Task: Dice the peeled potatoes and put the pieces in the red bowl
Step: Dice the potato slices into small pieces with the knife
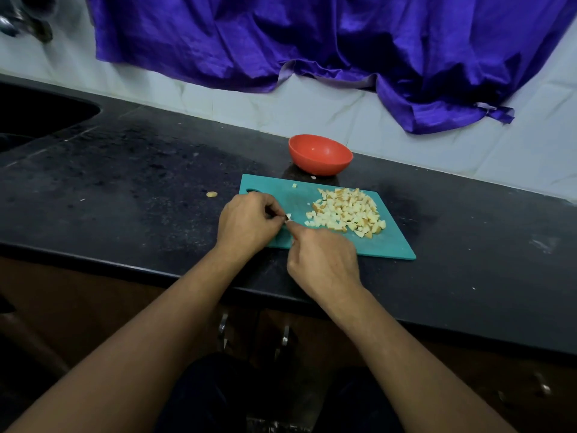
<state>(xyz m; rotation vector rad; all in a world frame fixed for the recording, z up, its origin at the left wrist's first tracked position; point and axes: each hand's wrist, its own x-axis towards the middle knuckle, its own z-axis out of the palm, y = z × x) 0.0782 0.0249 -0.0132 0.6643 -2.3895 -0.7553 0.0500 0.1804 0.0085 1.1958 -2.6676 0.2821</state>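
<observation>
Red bowl: the red bowl (320,154) stands on the counter (140,182) just beyond the far edge of the cutting board (281,195); the part of its inside that shows is plain red.
Cutting board: teal, lying askew to the counter's front edge, its near right corner close to that edge.
Diced potato: the diced potato pile (346,212) lies on the right half of the board, well short of the bowl.
Strays: one stray cube (294,185) sits on the board near its far edge; a pale scrap (211,194) lies on the counter left of the board.
Left hand: the left hand (246,223) is curled over the board's left end, pinching a small potato piece (288,216).
Right hand: the right hand (324,260) is curled, fingertips meeting the same piece; what it grips I cannot tell.
Room: broad dark counter stretches left to the sink (37,114).
Back edge: tiled wall (249,98) with a purple cloth (312,42) hanging over it.
</observation>
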